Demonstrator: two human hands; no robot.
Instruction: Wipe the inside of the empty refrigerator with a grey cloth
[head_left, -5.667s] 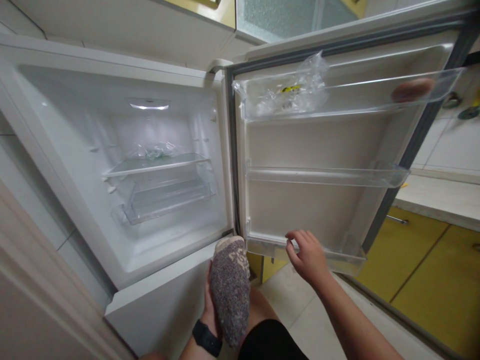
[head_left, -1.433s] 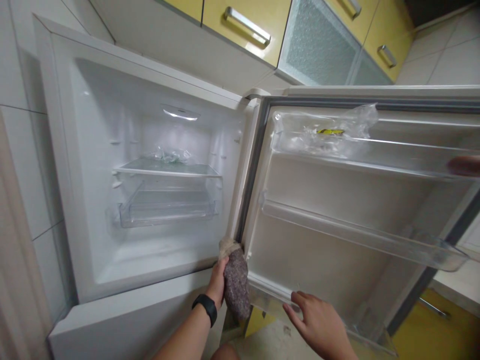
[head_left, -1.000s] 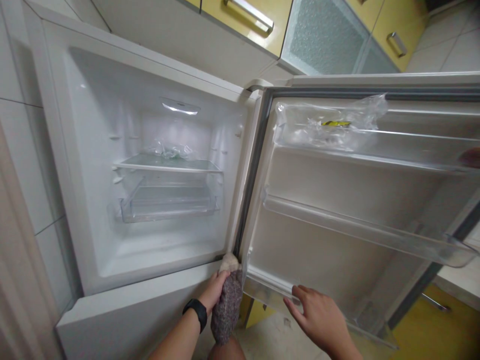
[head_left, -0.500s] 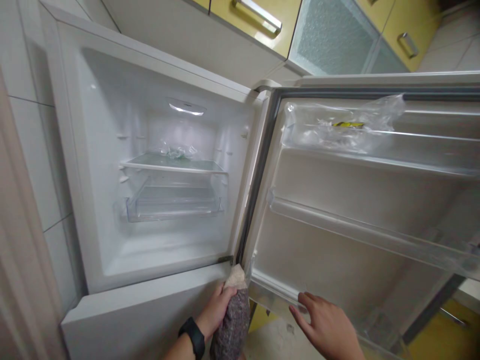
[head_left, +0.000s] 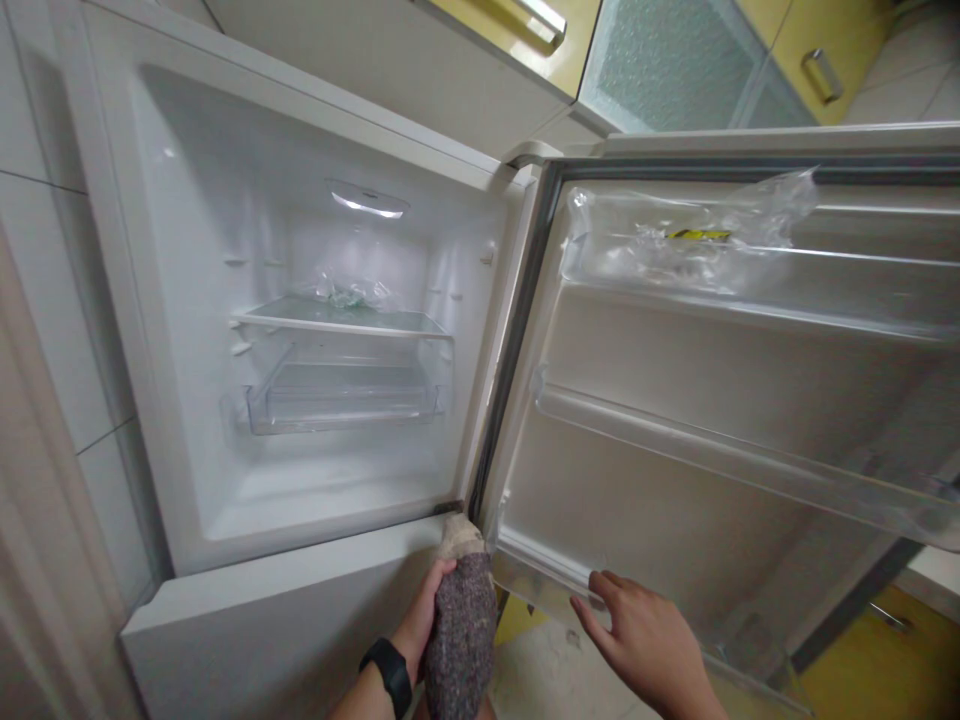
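My left hand, with a black watch on its wrist, is closed around a long, thick, brownish-grey speckled object with a pale, blunt top end. Its exact kind is unclear. The object stands roughly upright below the hinge side of the fridge. My right hand is at the lowest clear bin of the open fridge door. Thumb and fingers are apart near the rim, and whether they touch it is hard to tell. Nothing shows in that hand.
The open fridge compartment has a glass shelf with a crumpled clear bag, above a clear drawer. Another clear plastic bag lies in the door's top bin. Yellow cabinets stand behind.
The view has shifted a little. My left hand has moved slightly left with the speckled object, showing more of its side. My right hand stays near the door bin.
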